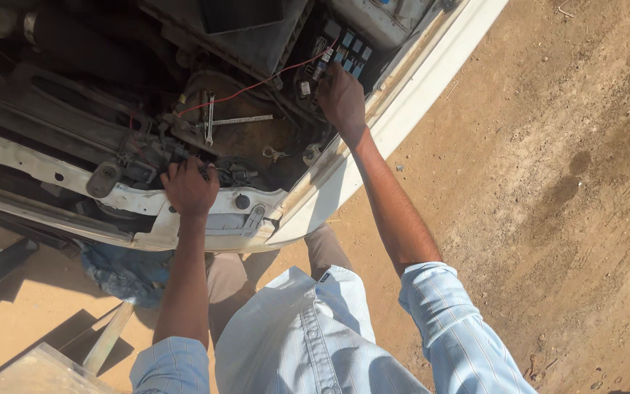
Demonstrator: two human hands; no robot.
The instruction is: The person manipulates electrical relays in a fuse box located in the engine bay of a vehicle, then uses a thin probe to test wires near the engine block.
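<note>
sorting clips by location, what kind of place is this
Likely an outdoor, roadside-style car repair spot: an open engine bay of a white car, a fuse box under the right hand, and bare dirt ground.

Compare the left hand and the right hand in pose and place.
The left hand grips the white front panel, arm nearly straight up the picture; the right hand reaches farther, slanting to the fuse box by the red wire. The left hand's fingers curl over an edge; the right hand's are hidden. Both wear rolled striped sleeves.
</note>
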